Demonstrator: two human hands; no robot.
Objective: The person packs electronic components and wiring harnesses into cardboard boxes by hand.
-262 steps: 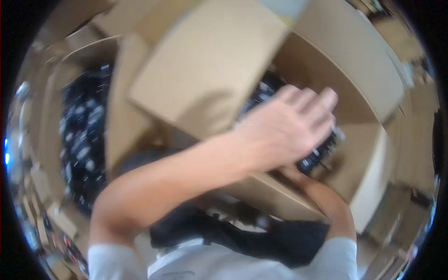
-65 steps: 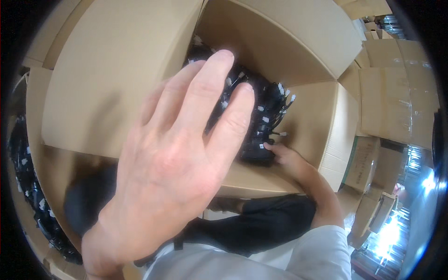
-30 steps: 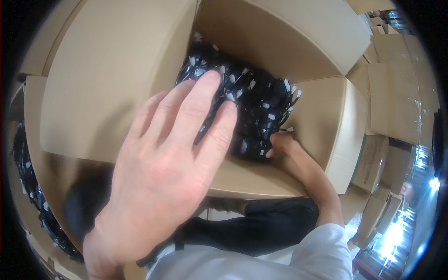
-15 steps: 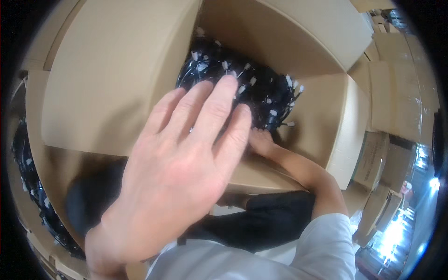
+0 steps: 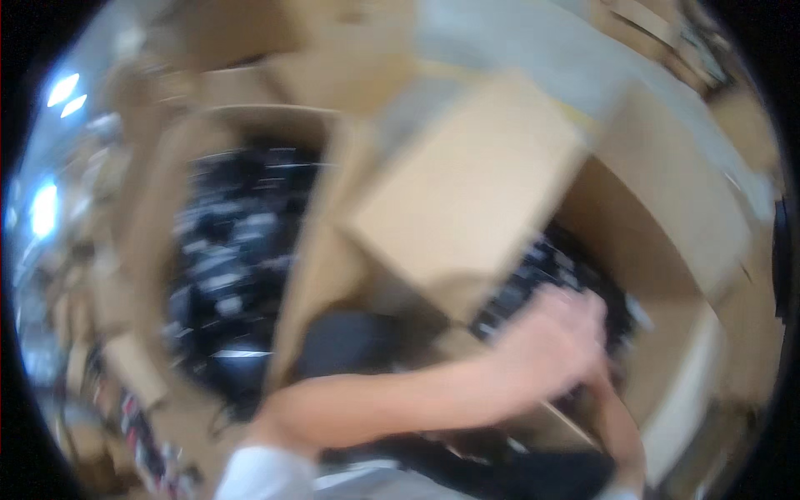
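Over the opening of a cardboard box (image 5: 632, 237) on the right, my left hand (image 5: 546, 342) reaches across from the left, its fingers smeared by motion. Inside that box lie black cable harnesses (image 5: 612, 304) with small white connectors. My right forearm (image 5: 618, 429) comes up from the lower right into the box's near side. The right hand at its end is mostly hidden behind my left hand, so its fingers do not show. Whether either hand holds a harness I cannot make out.
To the left stands a second open carton (image 5: 310, 250), filled with more black harnesses (image 5: 242, 250) and pale connectors. A raised flap (image 5: 471, 187) of the right box juts between the two. Grey floor (image 5: 533, 42) shows beyond, with further cartons around. The picture is blurred.
The view has swung left, bringing the second carton into sight. My left hand, spread in front of the camera before, is now down over the right box beside my right hand.
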